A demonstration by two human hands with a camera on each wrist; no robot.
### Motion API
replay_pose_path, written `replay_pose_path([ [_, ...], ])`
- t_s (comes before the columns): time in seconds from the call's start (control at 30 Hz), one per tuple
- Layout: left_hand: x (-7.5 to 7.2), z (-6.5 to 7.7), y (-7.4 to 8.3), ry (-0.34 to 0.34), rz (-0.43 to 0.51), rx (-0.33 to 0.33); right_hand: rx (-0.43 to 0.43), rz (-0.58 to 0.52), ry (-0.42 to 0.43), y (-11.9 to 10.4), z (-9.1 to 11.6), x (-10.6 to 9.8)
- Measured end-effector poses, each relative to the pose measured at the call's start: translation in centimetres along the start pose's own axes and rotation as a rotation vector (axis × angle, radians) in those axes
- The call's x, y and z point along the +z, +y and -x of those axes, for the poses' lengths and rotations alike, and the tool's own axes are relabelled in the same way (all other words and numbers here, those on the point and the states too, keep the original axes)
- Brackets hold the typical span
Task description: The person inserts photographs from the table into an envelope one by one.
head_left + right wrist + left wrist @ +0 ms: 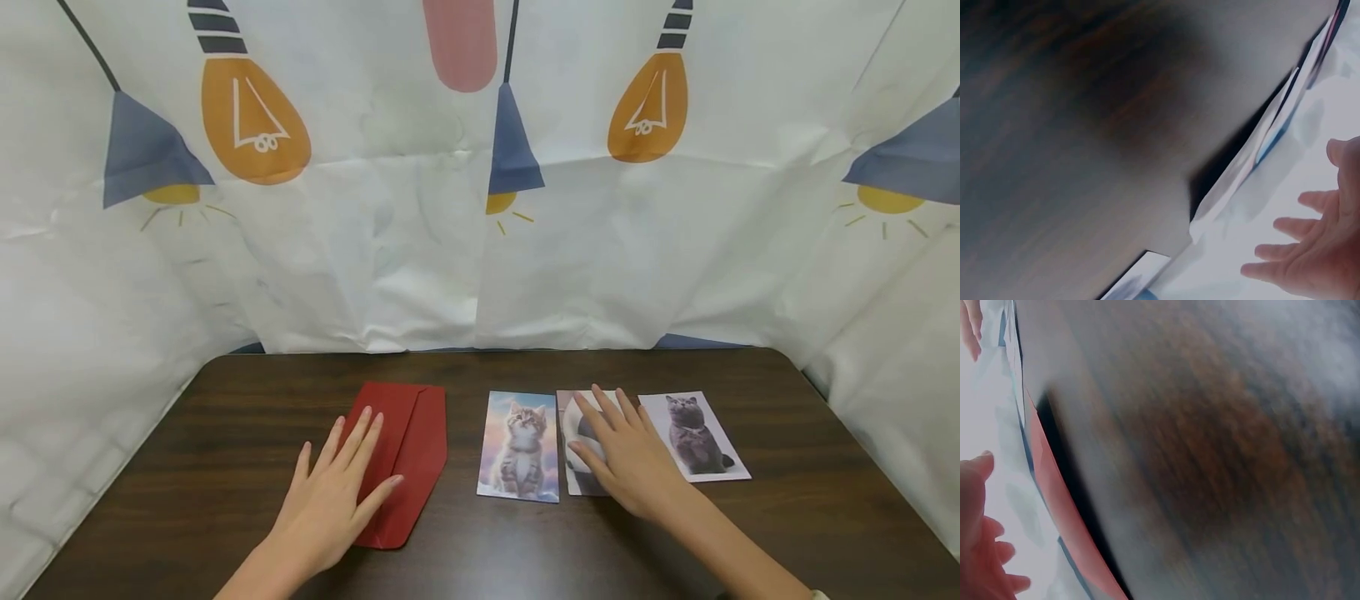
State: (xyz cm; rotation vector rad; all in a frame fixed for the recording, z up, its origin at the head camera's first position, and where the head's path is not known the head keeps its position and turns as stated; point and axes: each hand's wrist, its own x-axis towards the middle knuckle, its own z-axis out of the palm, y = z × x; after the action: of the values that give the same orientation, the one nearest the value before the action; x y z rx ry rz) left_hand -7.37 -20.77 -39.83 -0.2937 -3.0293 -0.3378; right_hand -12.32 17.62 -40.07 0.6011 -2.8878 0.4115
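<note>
Red envelope (423,450) lay below left grip (330,496) | middle card (574,426) lay below right grip (628,454) | both grips had fingers spread, holding nothing

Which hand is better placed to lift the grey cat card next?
Probably the right hand: it is over the middle card, beside the grey cat card. The left hand is over the envelope, farther away.

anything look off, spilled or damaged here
Nothing is spilled or visibly damaged. The red envelope and the row of three picture cards look tidy on the table; only the backdrop behind looks untidy, because it's creased.
</note>
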Motion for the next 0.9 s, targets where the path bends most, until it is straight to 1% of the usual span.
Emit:
replay_pose_path([
  [0.3, 0.0, 0.1, -0.4, -0.064, -0.023, -0.031, -0.03, -0.048, -0.03, -0.1, -1.6, 0.2],
  [0.53, 0.5, 0.1, -0.4, -0.05, -0.018, -0.036, -0.046, -0.067, -0.06, 0.0, -2.5, 0.4],
  [0.63, 0.6, 0.1, -0.3, -0.049, -0.013, -0.049, -0.051, -0.083, -0.071, 0.1, -2.7, 0.6],
  [0.9, 0.8, 0.0, -0.1, -0.048, 0.006, -0.1, -0.044, -0.044, -0.011, 0.0, -3.4, 1.3],
])
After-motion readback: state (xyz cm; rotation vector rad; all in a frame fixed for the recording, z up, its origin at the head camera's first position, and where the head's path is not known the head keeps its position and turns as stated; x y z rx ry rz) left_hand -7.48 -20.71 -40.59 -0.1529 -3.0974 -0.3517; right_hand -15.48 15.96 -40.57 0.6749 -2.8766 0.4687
